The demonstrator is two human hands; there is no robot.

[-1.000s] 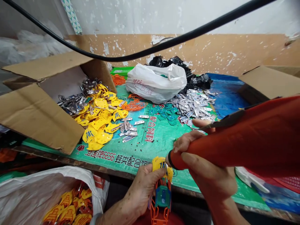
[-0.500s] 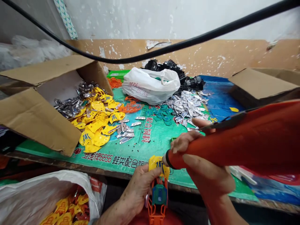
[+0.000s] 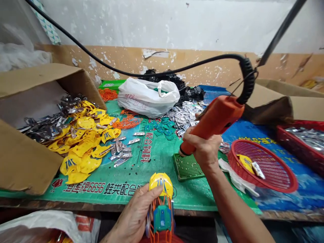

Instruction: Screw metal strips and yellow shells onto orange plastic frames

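My left hand [image 3: 141, 209] holds a small assembly with a yellow shell [image 3: 161, 185] at its top, orange wire-like frame parts and a green-blue block [image 3: 162, 217] below. The thumb presses on the yellow shell, at the front edge of the table. My right hand [image 3: 204, 146] is wrapped round an orange power screwdriver [image 3: 215, 116], its tip end pointing down at the near left corner of a green perforated tray [image 3: 188, 166]. Whether the tip touches the tray cannot be made out. A black coiled cable [image 3: 247, 81] rises from the tool's back end.
Yellow shells [image 3: 83, 148] and silver pieces spill from a cardboard box [image 3: 27, 158] at left. Behind lie a white bag [image 3: 149, 96], green pieces [image 3: 164, 127], silver strips [image 3: 186, 114] and black parts. At right are a red basket [image 3: 263, 165] and a red tray [image 3: 301, 145].
The screwdriver has lifted off the yellow shell and moved over the green tray, now more upright. My left hand still holds the assembly. The view has shifted to the right.
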